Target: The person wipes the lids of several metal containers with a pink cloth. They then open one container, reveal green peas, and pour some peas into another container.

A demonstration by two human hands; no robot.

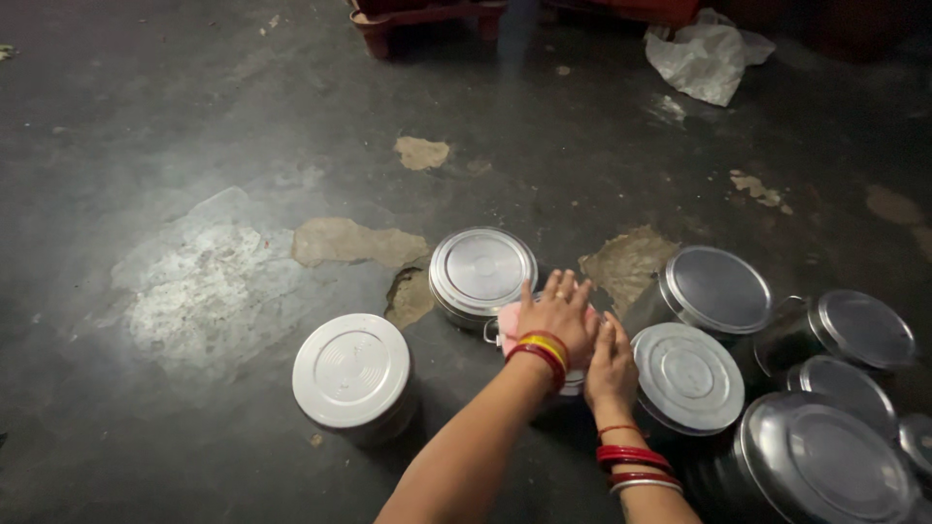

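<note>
My left hand (559, 317) lies flat, fingers spread, on a pink cloth (508, 323) that covers the lid of a round steel container (573, 383) on the floor. My right hand (611, 361) presses against the right side of that same container, fingers together. Most of this container is hidden under my hands. A lidded steel container (482, 271) stands just behind it, and another (352, 373) stands to the left. Red and yellow bangles are on both wrists.
Several more lidded steel containers (687, 376) crowd the right side, the nearest touching the one under my hands. The dark concrete floor (194, 146) has worn patches. A crumpled white plastic bag (705, 58) and a red pallet (427, 19) lie at the far edge.
</note>
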